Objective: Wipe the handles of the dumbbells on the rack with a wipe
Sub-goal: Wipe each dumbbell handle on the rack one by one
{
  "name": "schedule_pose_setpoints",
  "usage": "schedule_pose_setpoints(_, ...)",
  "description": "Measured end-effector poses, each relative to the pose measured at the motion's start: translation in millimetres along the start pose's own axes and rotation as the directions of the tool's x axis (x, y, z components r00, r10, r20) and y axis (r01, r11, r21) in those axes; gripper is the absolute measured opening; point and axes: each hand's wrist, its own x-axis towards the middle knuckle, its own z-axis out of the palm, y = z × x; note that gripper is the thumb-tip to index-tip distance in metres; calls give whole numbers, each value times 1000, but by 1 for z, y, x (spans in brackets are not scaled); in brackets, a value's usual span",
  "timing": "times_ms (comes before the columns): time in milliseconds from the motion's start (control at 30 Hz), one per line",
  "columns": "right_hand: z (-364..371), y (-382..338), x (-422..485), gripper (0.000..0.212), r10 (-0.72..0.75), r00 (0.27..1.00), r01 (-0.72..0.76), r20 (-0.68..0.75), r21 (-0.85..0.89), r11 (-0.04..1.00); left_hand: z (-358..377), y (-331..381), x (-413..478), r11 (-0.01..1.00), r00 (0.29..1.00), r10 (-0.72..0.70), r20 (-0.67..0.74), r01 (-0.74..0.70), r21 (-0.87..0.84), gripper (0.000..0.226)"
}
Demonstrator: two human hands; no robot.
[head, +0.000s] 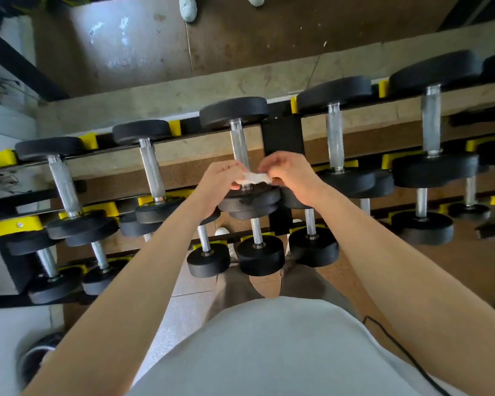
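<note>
Observed: the wipe point(253, 178) is small, white and crumpled, held taut between both hands. It sits over the near end of the handle point(239, 148) of the middle dumbbell point(235, 112) on the top tier of the rack point(282, 132). I cannot tell whether it touches the metal.

Grip: the left hand point(217, 181) has its fingers curled in and pinches the wipe's left end. The right hand point(292, 175) pinches the right end between thumb and fingertips. Neither hand holds anything else. Both forearms are bare and reach forward from the bottom of the view.

Top tier: I see two lighter dumbbells point(152, 170) left of the middle one and two heavier dumbbells point(334, 138) to its right. All lie across the rails with knurled silver handles and black round heads. Yellow cradles point(89, 140) sit between them.

Lower tiers: more black dumbbells point(259, 252) sit below and nearer to the person.

Surroundings: grey shirt point(269, 352) in the foreground, a black cable point(397, 347) hanging at its right side, and a white shoe point(187, 7) on the brown floor point(126, 47) beyond the rack.
</note>
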Motion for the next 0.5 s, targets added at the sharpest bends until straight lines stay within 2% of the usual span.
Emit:
schedule_pose_setpoints(67,-20,0,-20,21,-10,1000,5,28,174,985,24,10,4,987,1000,-28,2,28,-158,20)
schedule_pose_setpoints(100,-29,2,-28,23,-37,999,37,-4,166,985,35,13,5,976,999,-27,18,31,-214,17)
schedule_pose_setpoints(233,-67,12,-46,23,-108,949,128,-295,50,991,84,28,11,961,987,12,163,33,-275,7)
schedule_pose_setpoints(300,-89,19,-45,19,-166,899,171,-406,-25,985,116,42,15,961,986,-1,164,46,-272,5)
schedule_pose_setpoints(400,-106,29,-40,17,-292,824,250,-485,-150,957,152,58,20,939,991,-33,133,76,-337,13)
schedule_pose_setpoints(500,-122,41,-30,20,-400,792,289,-462,-293,911,175,67,27,936,997,-60,56,76,-345,21)
